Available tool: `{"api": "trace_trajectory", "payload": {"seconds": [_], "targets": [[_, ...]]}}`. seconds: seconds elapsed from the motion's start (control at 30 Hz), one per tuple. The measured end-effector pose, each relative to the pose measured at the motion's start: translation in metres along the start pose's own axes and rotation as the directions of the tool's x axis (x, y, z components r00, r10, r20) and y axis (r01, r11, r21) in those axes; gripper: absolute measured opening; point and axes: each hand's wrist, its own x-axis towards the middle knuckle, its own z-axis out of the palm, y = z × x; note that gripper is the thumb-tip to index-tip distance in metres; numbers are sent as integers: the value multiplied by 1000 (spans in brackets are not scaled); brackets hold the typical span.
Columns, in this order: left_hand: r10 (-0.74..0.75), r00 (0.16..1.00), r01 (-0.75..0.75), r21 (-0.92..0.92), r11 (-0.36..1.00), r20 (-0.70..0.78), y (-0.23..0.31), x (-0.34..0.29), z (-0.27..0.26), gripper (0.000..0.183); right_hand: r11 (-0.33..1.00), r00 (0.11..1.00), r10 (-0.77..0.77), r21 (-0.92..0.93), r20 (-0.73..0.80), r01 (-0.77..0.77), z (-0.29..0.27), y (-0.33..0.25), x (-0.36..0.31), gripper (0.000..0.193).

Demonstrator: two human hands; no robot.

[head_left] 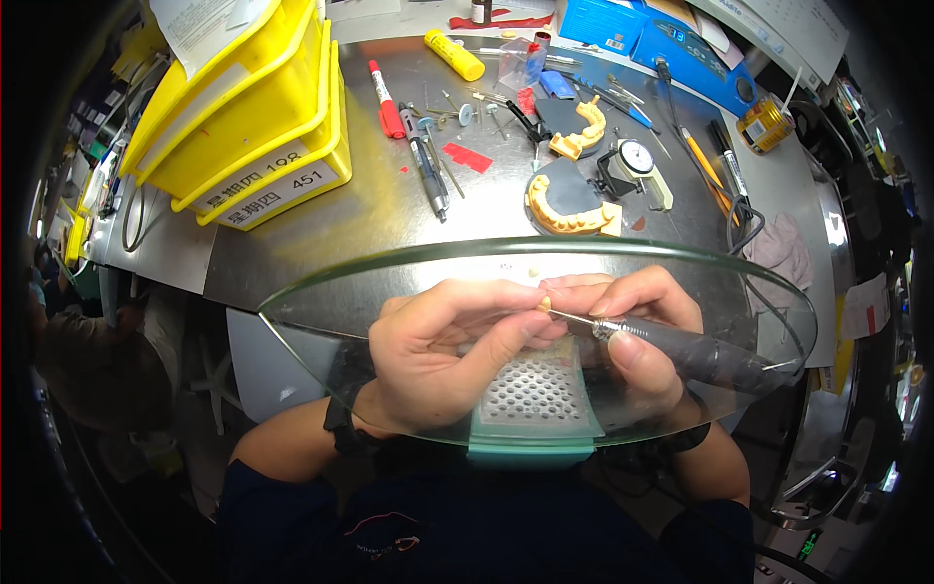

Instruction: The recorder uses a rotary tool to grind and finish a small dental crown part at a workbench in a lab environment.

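My left hand (438, 346) is closed, pinching a small yellowish dental crown (545, 305) between thumb and fingers. In my right hand (647, 336) is a dark rotary handpiece (681, 352), held like a pen. Its thin metal bur (572, 316) points left and reaches the crown; whether the tip touches it is too small to tell. Both hands are seen through a curved clear shield (525, 248). Beneath them lies a perforated metal grille (540, 394) in a green frame. Another small pale piece (533, 272) rests on the bench beyond my fingertips.
Stacked yellow bins (263, 127) stand at the left. Toward the back are a dental model (569, 206), a second model (584, 127) and a dial gauge (635, 159). A red marker (385, 102), a yellow tube (453, 55), a drink can (765, 125) and a cloth (781, 251) surround them.
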Motion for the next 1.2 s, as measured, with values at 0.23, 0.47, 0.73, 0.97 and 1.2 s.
{"api": "trace_trajectory", "payload": {"seconds": [0.23, 0.47, 0.73, 0.97, 1.2], "targets": [[7, 1000, -7, 23, 1000, 2, 0, -1, 0, 17, 1000, 1000, -7, -23, 17, 7, -1, 1, 0, 24], [3, 1000, -3, 51, 999, -1, -1, -2, -1, 17, 998, 999, 54, 10, 3, -54, 2, -3, 0, 25], [54, 998, -55, 85, 995, 15, -3, 0, -2, 17, 995, 995, 100, 2, -15, -100, 2, -7, 1, 25], [106, 994, -110, 133, 985, 39, -5, 2, -5, 21, 993, 992, 121, -8, -36, -121, 1, -7, 1, 24], [148, 987, -156, 163, 974, 56, -6, 3, -7, 22, 997, 998, 58, -41, -24, -59, -1, -1, 3, 23]]}}
